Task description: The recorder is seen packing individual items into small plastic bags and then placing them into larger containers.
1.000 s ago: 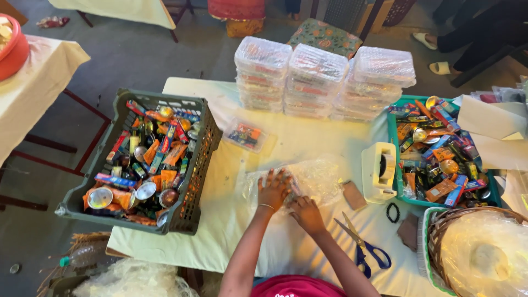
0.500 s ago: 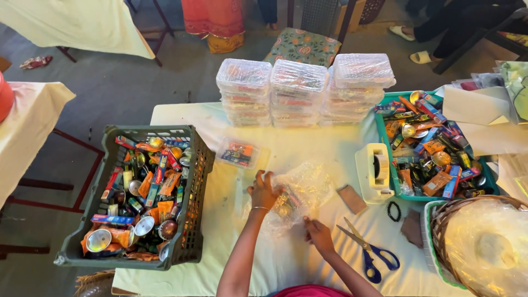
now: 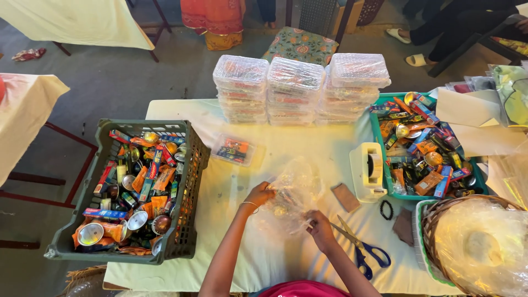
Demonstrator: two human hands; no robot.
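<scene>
Clear plastic wrap (image 3: 291, 190) on tabletop (image 3: 242, 258), gripped at its edges by left hand (image 3: 258, 194) and right hand (image 3: 320, 226), both closed on it, blue-handled scissors (image 3: 363, 250) just right of the wrap, dark green crate (image 3: 190, 181) to its left.

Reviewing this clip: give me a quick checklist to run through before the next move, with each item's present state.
1. Left hand holds the clear plastic wrap: ok.
2. Right hand has a grip on the wrap's near edge: ok.
3. Item inside the wrap identifiable: cannot tell.
4. Scissors lie beside the right hand: ok.
5. Tape dispenser stands upright on the table: ok.
6. Wrap sealed: cannot tell.
</scene>
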